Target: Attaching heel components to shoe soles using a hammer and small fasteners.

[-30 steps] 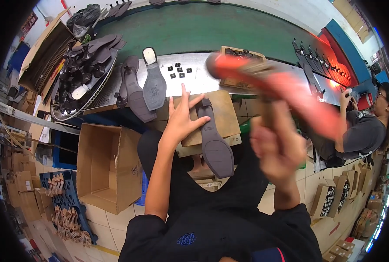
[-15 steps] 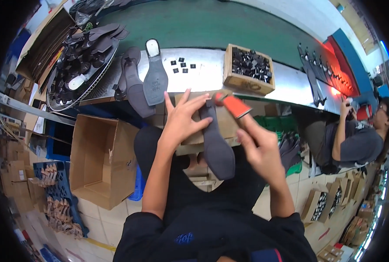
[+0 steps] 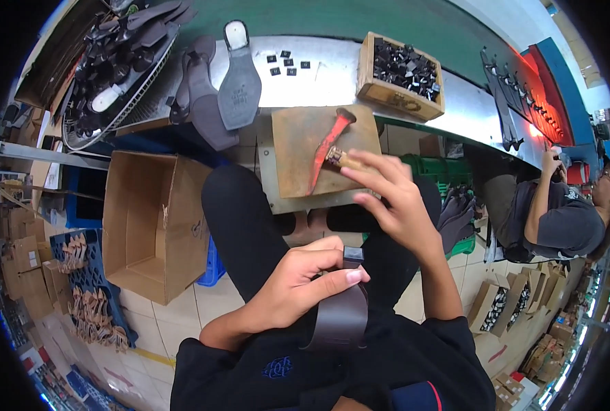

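The left hand (image 3: 305, 281) is drawn in close before the person's torso, its forearm slanting up from the lower left and its knuckles turned upward. Its fingers curl around the heel end of a dark brown shoe (image 3: 339, 318), with the thumb pressed along the near side; that grip is clamped on the shoe. The black-tipped heel juts up beside the thumb, and the sole hangs down against the dark shirt (image 3: 240, 373).

The right hand (image 3: 395, 205) reaches forward, forearm rising steeply from the lower right, palm down. Its fingers stretch left over the wooden handle of a red hammer (image 3: 327, 147), touching it, while the thumb stands away, so this grip is apart. The hammer lies on a worn board (image 3: 293, 154), near the counter (image 3: 329, 89).
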Tool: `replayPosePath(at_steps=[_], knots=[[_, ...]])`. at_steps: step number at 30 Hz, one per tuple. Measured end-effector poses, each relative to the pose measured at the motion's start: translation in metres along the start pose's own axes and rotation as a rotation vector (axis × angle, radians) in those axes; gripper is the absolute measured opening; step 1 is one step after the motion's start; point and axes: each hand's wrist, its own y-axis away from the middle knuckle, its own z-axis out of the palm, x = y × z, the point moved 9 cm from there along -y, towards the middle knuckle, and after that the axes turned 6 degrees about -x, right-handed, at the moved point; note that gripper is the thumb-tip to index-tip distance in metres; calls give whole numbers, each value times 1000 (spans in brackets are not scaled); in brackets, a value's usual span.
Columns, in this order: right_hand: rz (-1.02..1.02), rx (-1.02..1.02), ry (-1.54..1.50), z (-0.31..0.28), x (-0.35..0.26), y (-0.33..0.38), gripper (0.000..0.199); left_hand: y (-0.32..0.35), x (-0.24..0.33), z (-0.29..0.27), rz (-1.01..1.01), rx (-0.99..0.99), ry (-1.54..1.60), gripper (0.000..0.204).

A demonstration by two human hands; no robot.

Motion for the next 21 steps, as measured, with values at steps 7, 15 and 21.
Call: replayPosePath(at_steps=[7, 15, 21], knots=[[157, -60, -1857, 29, -51, 40, 58, 1, -18, 52, -190, -212, 702, 32], [-181, 59, -1770, -9, -48, 42, 41, -6, 8, 59, -10, -291, 391, 34], [-108, 67, -1178, -45, -43, 54, 38, -8, 16, 47, 98, -191, 17, 23]])
